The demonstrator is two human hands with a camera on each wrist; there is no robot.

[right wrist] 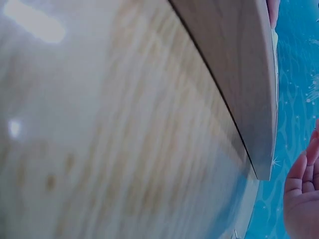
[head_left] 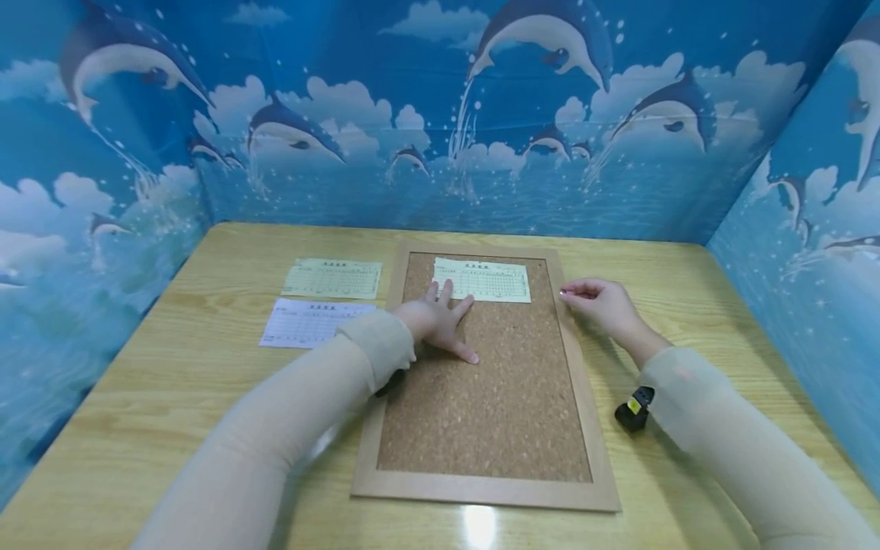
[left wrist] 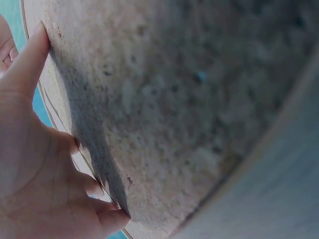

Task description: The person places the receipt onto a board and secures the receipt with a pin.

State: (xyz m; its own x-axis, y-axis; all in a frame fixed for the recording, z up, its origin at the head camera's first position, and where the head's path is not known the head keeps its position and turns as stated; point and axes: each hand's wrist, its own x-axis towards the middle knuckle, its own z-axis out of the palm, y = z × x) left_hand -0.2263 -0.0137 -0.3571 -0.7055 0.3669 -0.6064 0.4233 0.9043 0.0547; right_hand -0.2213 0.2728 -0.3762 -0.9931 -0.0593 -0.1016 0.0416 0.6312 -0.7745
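Observation:
My left hand (head_left: 443, 321) lies spread on a cork board (head_left: 481, 412) with a wooden frame. Its fingertips reach the lower edge of a pale green printed slip (head_left: 491, 280) near the board's top. Its thumb points right across the cork, and the left wrist view shows those fingertips against the board. Beyond the board's right edge, my right hand (head_left: 601, 302) is raised with thumb and forefinger together. They pinch a tiny dark red thing (head_left: 564, 292), too small to make out. The right wrist view shows only part of that hand, beside the frame.
Another pale green slip (head_left: 332, 279) and a whitish-lilac slip (head_left: 309, 322) lie left of the board on the wooden table (head_left: 186, 374). A blue dolphin-print cloth (head_left: 385, 183) stands around the back and sides. A black device (head_left: 634, 411) sits at my right wrist.

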